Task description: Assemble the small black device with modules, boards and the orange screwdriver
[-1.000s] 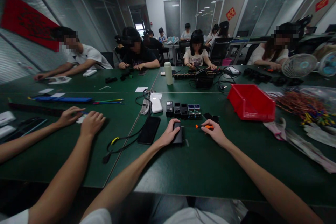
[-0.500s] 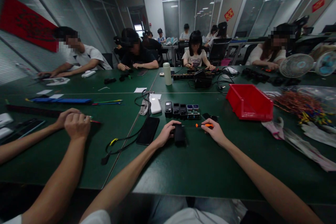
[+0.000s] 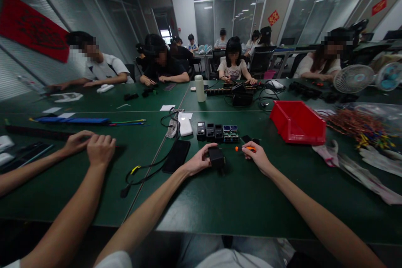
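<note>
My left hand [image 3: 201, 160] is closed on a black power adapter [image 3: 216, 157], a boxy block with what look like prongs at its lower right corner. It is held just over the green table, fingers along its top and left side. In my right hand [image 3: 258, 155] is a screwdriver [image 3: 250, 149] with an orange and black handle, its shaft end pointing left toward the adapter but apart from it. Beyond my hands stands a row of black housings [image 3: 210, 131] and small circuit boards [image 3: 230, 133]. A dark flat object [image 3: 250, 139] lies just past my right hand.
A black phone [image 3: 176, 156] and a cable [image 3: 135, 170] lie left of my left hand. Farther left, a co-worker's hands [image 3: 94, 146] work on a dark strip. A red bin [image 3: 297, 123], gloves [image 3: 351, 167] and bundled wires [image 3: 361, 127] are at right. A bottle [image 3: 199, 88] stands ahead.
The adapter has turned in my left hand, so its prong end shows more. The screwdriver has drawn slightly away to the right. At left, the co-worker's near hand has shifted right.
</note>
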